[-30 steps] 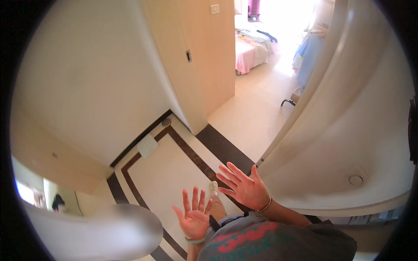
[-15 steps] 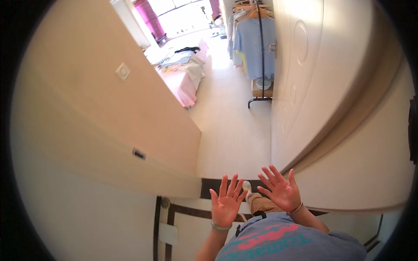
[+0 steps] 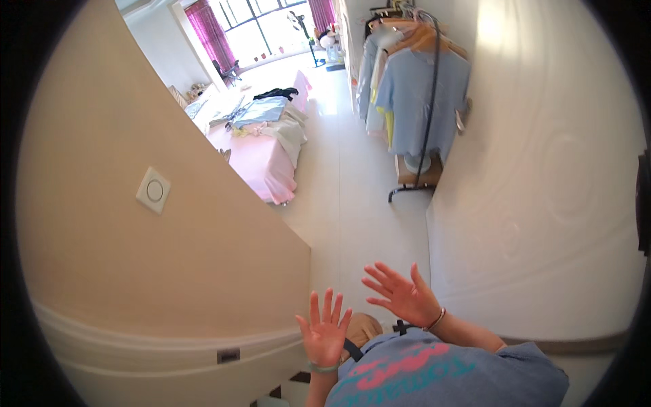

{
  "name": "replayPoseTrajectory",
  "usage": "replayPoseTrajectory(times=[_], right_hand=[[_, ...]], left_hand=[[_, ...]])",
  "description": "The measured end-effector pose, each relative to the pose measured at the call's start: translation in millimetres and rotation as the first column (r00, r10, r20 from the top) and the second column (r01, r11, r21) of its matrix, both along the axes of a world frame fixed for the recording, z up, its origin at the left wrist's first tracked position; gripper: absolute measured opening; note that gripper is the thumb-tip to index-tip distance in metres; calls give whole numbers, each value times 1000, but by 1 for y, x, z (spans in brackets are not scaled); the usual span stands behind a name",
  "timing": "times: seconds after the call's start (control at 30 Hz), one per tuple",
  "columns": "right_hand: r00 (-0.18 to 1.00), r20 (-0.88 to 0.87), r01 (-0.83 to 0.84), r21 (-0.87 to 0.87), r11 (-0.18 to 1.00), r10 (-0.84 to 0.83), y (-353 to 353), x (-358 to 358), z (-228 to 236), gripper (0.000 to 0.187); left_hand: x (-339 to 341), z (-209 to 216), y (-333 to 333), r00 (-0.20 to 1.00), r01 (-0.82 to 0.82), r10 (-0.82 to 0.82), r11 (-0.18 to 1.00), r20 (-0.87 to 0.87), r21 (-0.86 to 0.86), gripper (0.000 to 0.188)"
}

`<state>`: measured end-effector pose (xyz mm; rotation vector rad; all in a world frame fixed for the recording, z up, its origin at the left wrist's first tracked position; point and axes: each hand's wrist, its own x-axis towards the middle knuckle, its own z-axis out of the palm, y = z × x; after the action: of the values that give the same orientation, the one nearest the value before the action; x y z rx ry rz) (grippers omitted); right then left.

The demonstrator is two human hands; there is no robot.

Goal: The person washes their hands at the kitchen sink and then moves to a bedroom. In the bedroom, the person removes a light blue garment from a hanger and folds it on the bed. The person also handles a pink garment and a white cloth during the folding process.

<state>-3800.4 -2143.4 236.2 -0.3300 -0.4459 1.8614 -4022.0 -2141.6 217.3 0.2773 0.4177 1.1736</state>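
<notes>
My left hand (image 3: 324, 336) is raised in front of my body, palm showing and fingers spread, with nothing in it. To its right and a little farther forward, my right hand (image 3: 403, 297) is held up the same way, fingers apart and also holding nothing. A pale band circles my left wrist and a thin bracelet my right. Both hands are over the pale floor (image 3: 339, 230) at a doorway, touching nothing. Below them show my blue-grey printed shirt (image 3: 441, 373) and a tan-clad leg (image 3: 364, 328).
A wall with a round switch (image 3: 154, 190) flanks me on the left; a white door (image 3: 536, 203) stands on the right. Beyond are a pink-covered bed (image 3: 261, 166) with clothes on it, a black garment rack (image 3: 428, 115) with hanging shirts, and a standing fan (image 3: 308, 37) near the window.
I have moved forward through the doorway, so the bed, rack and wall switch appear nearer. Both hands have shifted left in view and stay spread.
</notes>
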Motion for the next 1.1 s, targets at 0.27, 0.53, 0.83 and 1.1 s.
replayPoseTrajectory(times=[0.27, 0.53, 0.83, 1.1], right_hand=[[1000, 15, -4, -69, 998, 5, 201, -4, -20, 74], [966, -9, 260, -28, 965, -260, 386, 16, 11, 71], [910, 18, 412, -143, 900, -414, 552, 77, -18, 72], [840, 538, 158, -120, 980, -69, 737, 159, -83, 70]], left_hand=[[0, -27, 202, 995, 36, -36, 999, 89, -3, 60], [38, 20, 441, 956, 244, -254, 966, 149, 82, 60], [98, -18, 633, 930, 343, -340, 939, 138, 6, 62], [125, -60, 797, 933, 245, -237, 969, -271, -3, 66]])
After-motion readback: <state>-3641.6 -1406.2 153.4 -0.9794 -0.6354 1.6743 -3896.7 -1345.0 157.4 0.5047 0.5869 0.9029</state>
